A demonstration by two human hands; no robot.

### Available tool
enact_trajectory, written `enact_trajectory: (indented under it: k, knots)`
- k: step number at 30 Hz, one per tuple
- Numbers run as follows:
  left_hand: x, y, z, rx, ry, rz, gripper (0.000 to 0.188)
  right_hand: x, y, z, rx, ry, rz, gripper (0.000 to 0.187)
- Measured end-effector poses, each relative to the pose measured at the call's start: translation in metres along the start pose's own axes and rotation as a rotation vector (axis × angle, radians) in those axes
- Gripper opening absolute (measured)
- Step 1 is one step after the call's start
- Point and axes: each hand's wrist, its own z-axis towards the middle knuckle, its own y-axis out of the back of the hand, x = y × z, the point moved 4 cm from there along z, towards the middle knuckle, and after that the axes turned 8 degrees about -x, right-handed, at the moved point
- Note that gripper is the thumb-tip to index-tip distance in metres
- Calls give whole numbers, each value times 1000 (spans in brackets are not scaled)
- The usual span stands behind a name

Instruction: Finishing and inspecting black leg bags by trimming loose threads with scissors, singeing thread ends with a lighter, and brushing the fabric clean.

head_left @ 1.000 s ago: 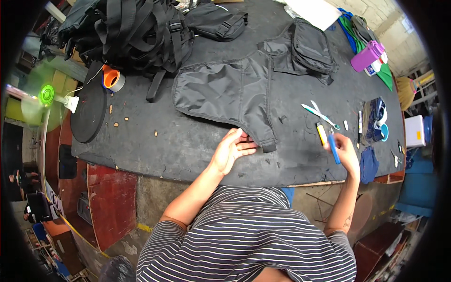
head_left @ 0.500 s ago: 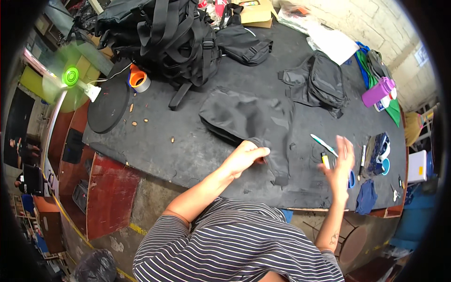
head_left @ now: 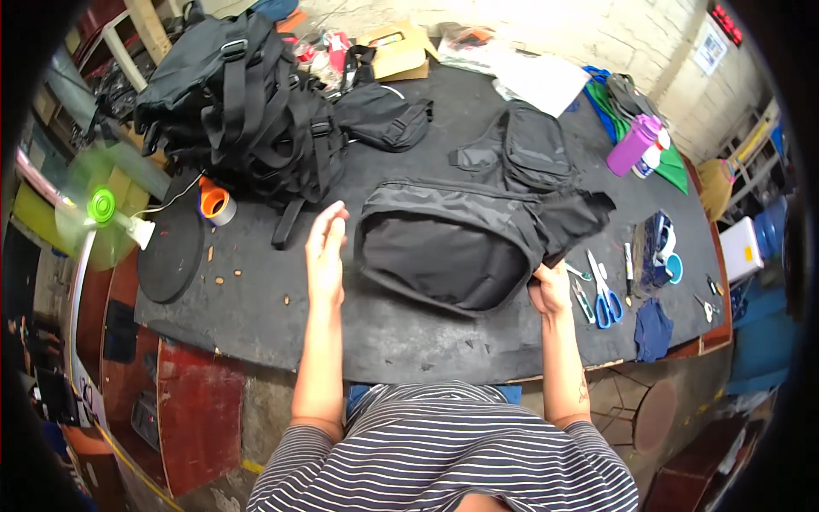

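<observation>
A black fabric bag piece [head_left: 452,243] lies in front of me on the dark worktable [head_left: 256,316]. My right hand [head_left: 550,290] grips its right lower edge. My left hand [head_left: 326,254] is open, fingers straight, raised just left of the bag and not touching it. Blue-handled scissors [head_left: 604,294] lie right of my right hand.
A pile of black bags and straps [head_left: 247,111] fills the far left. Another black pouch [head_left: 520,154] lies behind the piece. An orange tape roll [head_left: 213,203], a purple bottle [head_left: 633,145], a black marker [head_left: 629,260] and a green fan [head_left: 102,209] are around.
The bag piece has been turned and spread out wider. My left hand lifted off it and moved left, open. My right hand let go of the blue tool and gripped the bag's edge.
</observation>
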Motion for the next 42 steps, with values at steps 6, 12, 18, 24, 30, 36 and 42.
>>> enact_trajectory:
  k: [6,12,18,24,30,36,42]
  knots:
    - [13,-26,-16,528,332,-385,38,-1,24,2,55,-263,205,36]
    - [-6,-34,-13,603,486,-755,42,-18,50,1,-26,-582,353,27]
    - [-36,-51,-36,750,474,-744,55,-46,86,-15,-186,-506,239,29]
    - [-47,-55,-53,655,380,-515,65,-55,86,-8,-31,-568,386,34]
    - [-20,-22,-13,-123,-250,-67,34,-13,41,-4,-267,-467,368,41]
    - [-18,-70,-38,330,-62,-111,15,13,-23,-4,-102,-180,109,54]
    - [-3,-104,-57,502,16,35,14,10,-55,-10,-65,-170,39,94]
